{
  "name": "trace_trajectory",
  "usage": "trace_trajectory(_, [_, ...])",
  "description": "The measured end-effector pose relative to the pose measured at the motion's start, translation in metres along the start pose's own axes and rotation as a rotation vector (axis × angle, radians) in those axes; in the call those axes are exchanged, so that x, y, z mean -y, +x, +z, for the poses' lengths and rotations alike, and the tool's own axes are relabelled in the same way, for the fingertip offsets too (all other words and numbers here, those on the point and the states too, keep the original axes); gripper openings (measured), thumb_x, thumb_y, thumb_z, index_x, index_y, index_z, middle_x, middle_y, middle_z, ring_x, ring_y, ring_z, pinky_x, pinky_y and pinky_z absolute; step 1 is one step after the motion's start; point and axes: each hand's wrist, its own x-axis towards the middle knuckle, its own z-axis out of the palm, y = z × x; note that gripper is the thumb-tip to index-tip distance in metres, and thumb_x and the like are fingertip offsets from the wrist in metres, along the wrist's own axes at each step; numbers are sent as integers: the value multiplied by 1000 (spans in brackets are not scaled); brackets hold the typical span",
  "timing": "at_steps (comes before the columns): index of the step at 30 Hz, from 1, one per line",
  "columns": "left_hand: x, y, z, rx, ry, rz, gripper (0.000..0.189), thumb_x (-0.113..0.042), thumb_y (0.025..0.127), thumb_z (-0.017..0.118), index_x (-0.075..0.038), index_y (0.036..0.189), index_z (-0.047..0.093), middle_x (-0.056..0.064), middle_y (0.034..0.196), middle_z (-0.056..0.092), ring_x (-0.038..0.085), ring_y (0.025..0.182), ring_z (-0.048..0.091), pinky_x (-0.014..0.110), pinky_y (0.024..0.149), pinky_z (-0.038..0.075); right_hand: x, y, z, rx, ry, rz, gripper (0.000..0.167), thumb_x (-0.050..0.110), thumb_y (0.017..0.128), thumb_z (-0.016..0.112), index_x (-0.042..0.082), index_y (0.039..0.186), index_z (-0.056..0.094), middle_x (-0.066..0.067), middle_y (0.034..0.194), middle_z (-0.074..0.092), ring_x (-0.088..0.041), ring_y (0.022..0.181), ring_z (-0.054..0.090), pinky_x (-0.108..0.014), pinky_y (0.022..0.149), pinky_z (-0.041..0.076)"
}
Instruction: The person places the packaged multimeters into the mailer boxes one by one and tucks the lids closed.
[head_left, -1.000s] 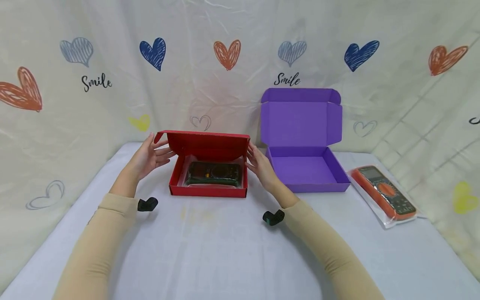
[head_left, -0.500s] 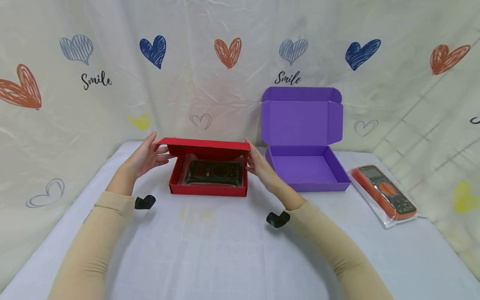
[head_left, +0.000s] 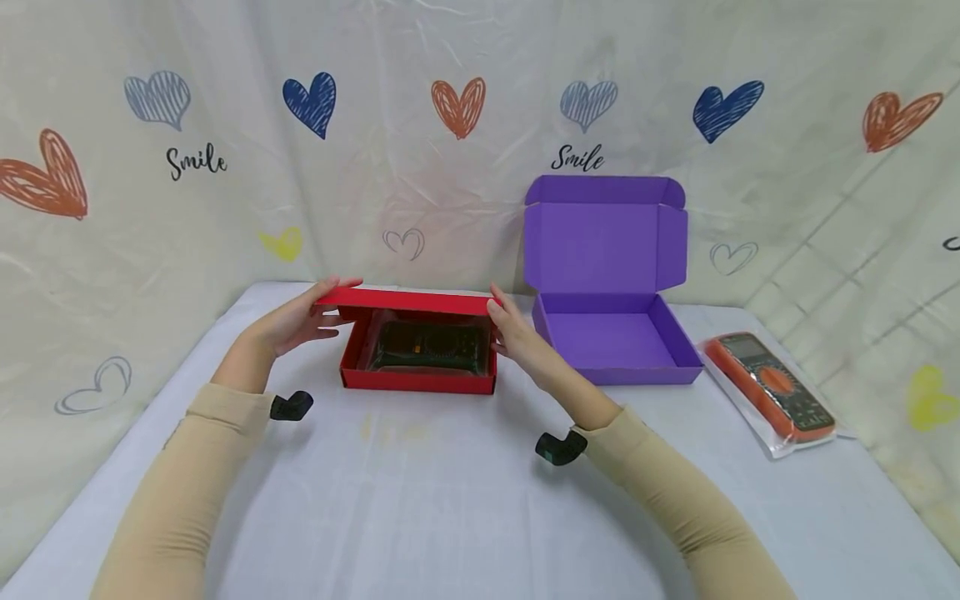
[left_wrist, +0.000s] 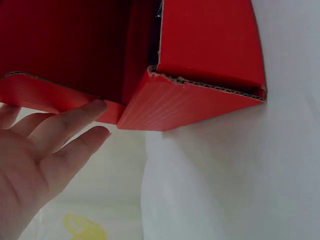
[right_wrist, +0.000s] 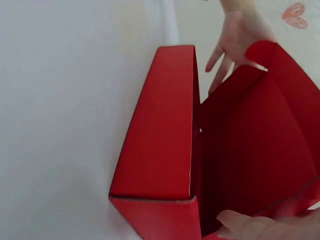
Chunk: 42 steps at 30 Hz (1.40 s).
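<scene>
A red cardboard box (head_left: pixel 420 381) stands on the table, its hinged lid (head_left: pixel 416 302) tilted low over it and partly folded down. Inside lies a dark multimeter (head_left: pixel 431 346) in clear plastic wrap, its upper part shaded by the lid. My left hand (head_left: pixel 296 321) is at the lid's left end; its straight fingers (left_wrist: pixel 70 122) touch the side flap in the left wrist view. At the opposite end, my right hand (head_left: pixel 521 337) presses the right side flap inward with extended fingers, seen close by the flap (right_wrist: pixel 287 207) in the right wrist view.
To the right stands an open purple box (head_left: pixel 618 375) with its lid upright. Farther right, an orange multimeter (head_left: pixel 772 383) in a plastic bag lies on the white-covered table (head_left: pixel 450 500). A curtain (head_left: pixel 502 200) printed with hearts hangs behind the table.
The red lid has swung forward and down, covering more of the dark multimeter. Both hands have followed its ends, the left fingers now reaching over the lid's corner.
</scene>
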Motion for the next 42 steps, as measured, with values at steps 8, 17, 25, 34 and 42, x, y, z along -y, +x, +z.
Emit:
trace_trajectory(8, [3,-1,3,-9,36,3,66,-45,108,34,-12,163,23,21,166,16,55,146,23,70,116,18,6,-9,0,-11,7,-11,67,36,110,44,19,166,12,-19,166,19,-49,137,46,-52,112,40])
trace_trajectory(17, [8,-2,1,-2,69,2,69,-50,107,38,-15,164,23,20,165,19,52,147,25,69,116,22,5,-10,-6,-32,-35,15,62,32,107,55,17,162,31,-16,153,42,-39,118,63,-49,104,49])
trace_trajectory(25, [6,-4,1,22,53,32,66,-46,108,35,-11,163,24,21,165,20,50,147,26,70,116,19,10,-10,-15,-47,110,96,58,30,104,61,19,157,43,-12,146,47,-37,117,58,-29,82,50])
trace_trajectory(34, [10,-4,1,35,40,45,67,-46,108,38,-12,163,23,21,164,19,48,147,24,70,116,18,9,-10,-16,-61,271,147,57,19,105,60,16,158,41,-10,147,46,-21,96,54,-22,70,46])
trace_trajectory(42, [10,-2,1,15,53,24,66,-38,106,44,-13,164,24,19,162,23,38,142,26,67,116,21,11,-11,-12,-94,273,151,61,13,102,64,15,158,41,-10,156,41,-24,113,50,-26,78,42])
